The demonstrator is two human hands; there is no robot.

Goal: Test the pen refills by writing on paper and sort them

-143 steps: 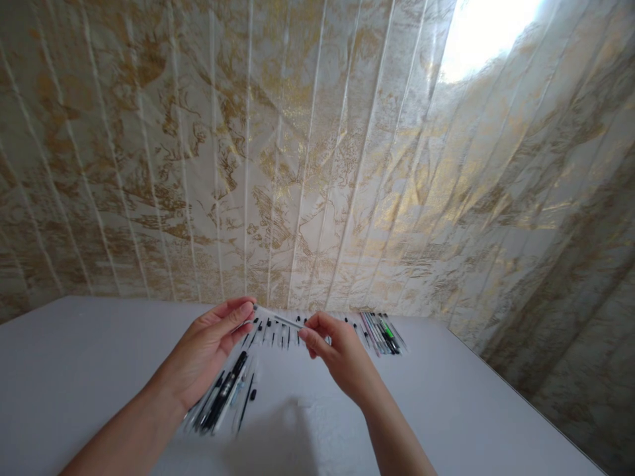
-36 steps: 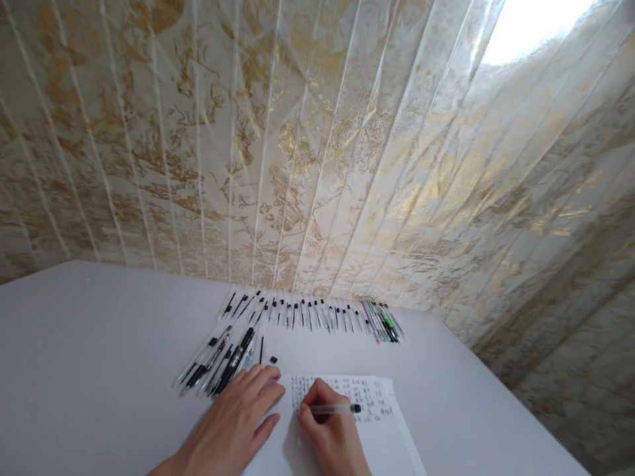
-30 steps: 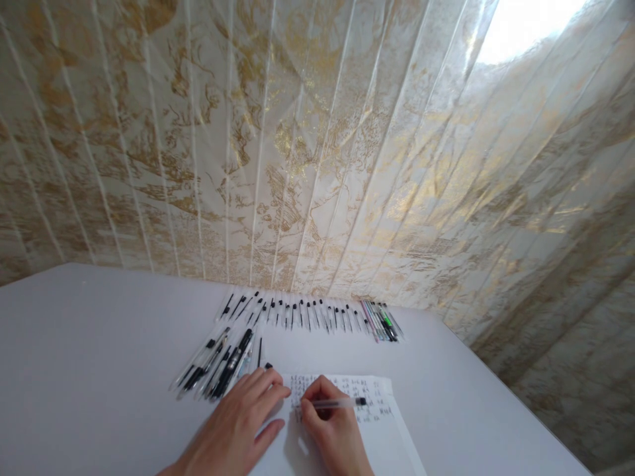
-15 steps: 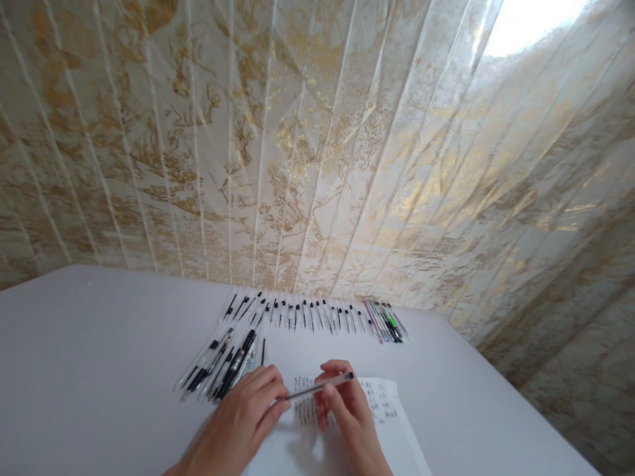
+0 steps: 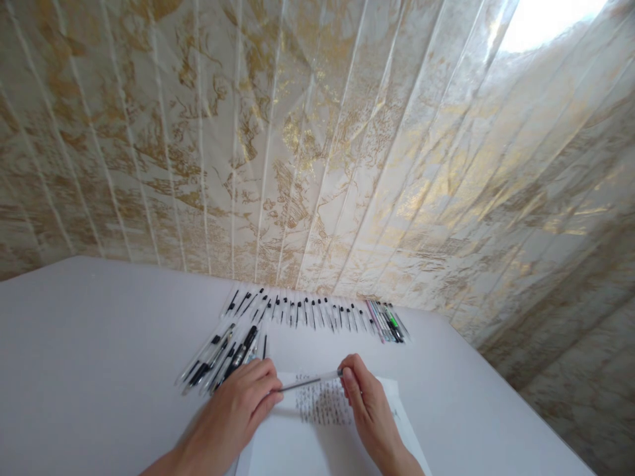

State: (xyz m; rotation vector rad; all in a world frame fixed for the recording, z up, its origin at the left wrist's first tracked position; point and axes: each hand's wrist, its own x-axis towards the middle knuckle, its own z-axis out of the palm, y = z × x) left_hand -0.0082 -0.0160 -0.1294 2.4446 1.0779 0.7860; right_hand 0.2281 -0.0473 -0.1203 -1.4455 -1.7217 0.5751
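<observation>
A slim clear pen (image 5: 310,382) with a dark refill is stretched between my two hands above the paper. My left hand (image 5: 245,403) is closed on its left end, and the tip there is hidden by the fingers. At the other end, my right hand (image 5: 364,406) pinches the dark end piece between thumb and fingers. Beneath them lies a white sheet of paper (image 5: 292,449) with lines of dark handwriting on its upper part. Beyond my left hand, a cluster of black and clear pens (image 5: 218,360) lies slanted on the table, partly covered by that hand.
Along the back of the white table (image 5: 99,350), a row of clear pens with black caps (image 5: 302,313) is laid out. Right of it sits a bundle of coloured pens (image 5: 387,322). Behind rises a pleated gold-patterned curtain (image 5: 297,145).
My right hand has moved right and slightly up, from around the middle of the pen to its dark end. The pen now lies flatter. My left hand has shifted slightly left.
</observation>
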